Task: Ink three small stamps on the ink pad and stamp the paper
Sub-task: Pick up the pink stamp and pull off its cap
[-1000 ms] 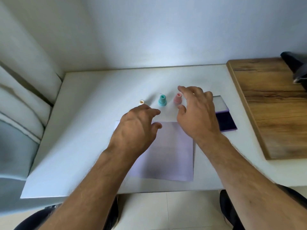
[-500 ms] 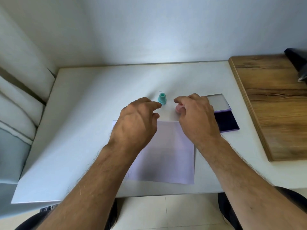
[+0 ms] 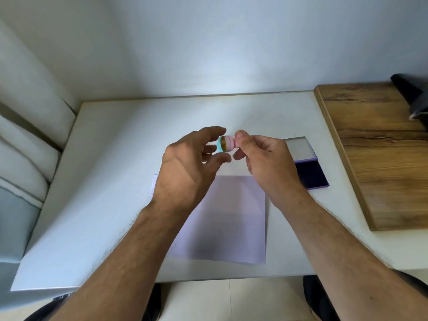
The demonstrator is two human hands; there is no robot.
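Right hand (image 3: 266,163) pinches the pink stamp (image 3: 229,144) by its handle, raised above the surface (image 3: 120,172) and turned on its side, dark face toward the left; left hand (image 3: 185,167) loose and uncurled, fingers spread just beside that face, gripping nothing, thumb near but contact not clear; a sliver of teal (image 3: 218,145) shows behind the pink stamp, likely a second stamp standing on the surface, mostly hidden; third stamp not visible, probably behind the left hand; ink pad (image 3: 311,174) lies open to the right of the right hand, lid (image 3: 301,149) folded back, dark pad bare; paper (image 3: 231,218) lies flat below the hands and shows no marks that I can make out; judgement: early stage, first stamp picked up only; inking and all three impressions left to do.
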